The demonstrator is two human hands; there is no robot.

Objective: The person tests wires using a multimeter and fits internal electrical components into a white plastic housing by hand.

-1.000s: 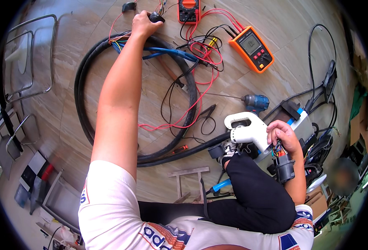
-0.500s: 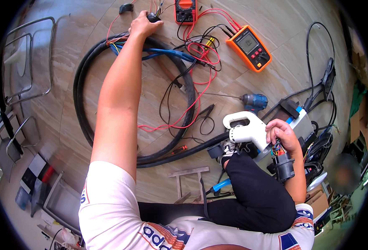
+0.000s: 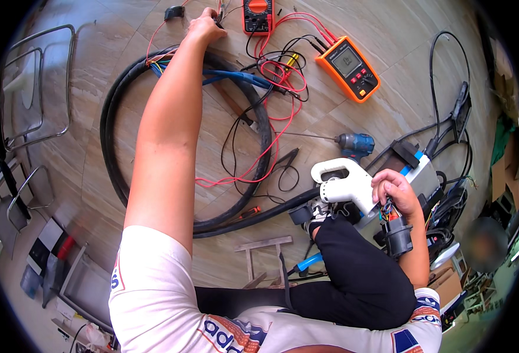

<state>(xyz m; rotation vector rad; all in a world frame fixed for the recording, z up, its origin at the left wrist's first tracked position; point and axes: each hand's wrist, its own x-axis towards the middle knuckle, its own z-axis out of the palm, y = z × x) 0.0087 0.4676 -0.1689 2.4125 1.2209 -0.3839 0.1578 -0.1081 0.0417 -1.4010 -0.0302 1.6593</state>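
Note:
My left arm stretches far ahead, and my left hand [image 3: 206,28] is closed around a small dark piece, mostly hidden by its fingers, with thin wires at it. My right hand [image 3: 396,191] grips the front end of a white EV charging gun [image 3: 345,189]. Its black connector head [image 3: 399,236] hangs out just below that hand, with coloured wires [image 3: 390,210] showing between. From the gun a thick black cable [image 3: 271,213] runs left into a large coil [image 3: 110,126] lying under my left arm. Thin coloured wires [image 3: 156,66] come out of the cable's stripped end.
A red multimeter [image 3: 258,16] and an orange meter [image 3: 349,67] lie ahead with tangled red and black test leads [image 3: 283,73]. A blue power drill [image 3: 355,145] rests beyond the gun. A small wooden stool [image 3: 265,242] stands near my leg; metal-framed chairs [image 3: 71,76] are left.
My left hand has shifted slightly forward and now covers more of the dark piece. My right hand keeps its grip on the charging gun; the whole view has drifted slightly.

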